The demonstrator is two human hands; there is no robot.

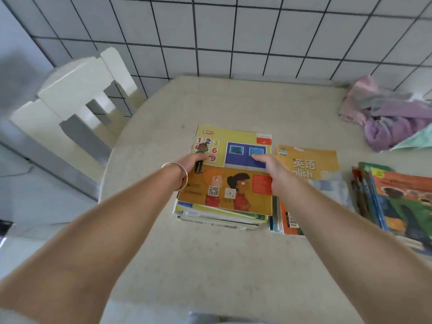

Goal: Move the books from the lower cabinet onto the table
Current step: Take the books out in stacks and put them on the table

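Observation:
A stack of thin books (224, 206) lies on the round beige table (210, 265). Its top cover is yellow and orange with numbers and cartoon figures. My left hand (194, 163) grips the stack's left edge, thumb on the cover; a silver bangle is on that wrist. My right hand (272, 171) grips the right edge, thumb on the blue door picture. To the right lies a second pile topped by a yellow English textbook (308, 164). A third pile of books (397, 202) sits at the right edge.
A white wooden chair (74, 108) stands at the table's left. A bundle of purple and pink cloth (388, 118) lies at the table's back right. A white tiled wall with dark grout runs behind.

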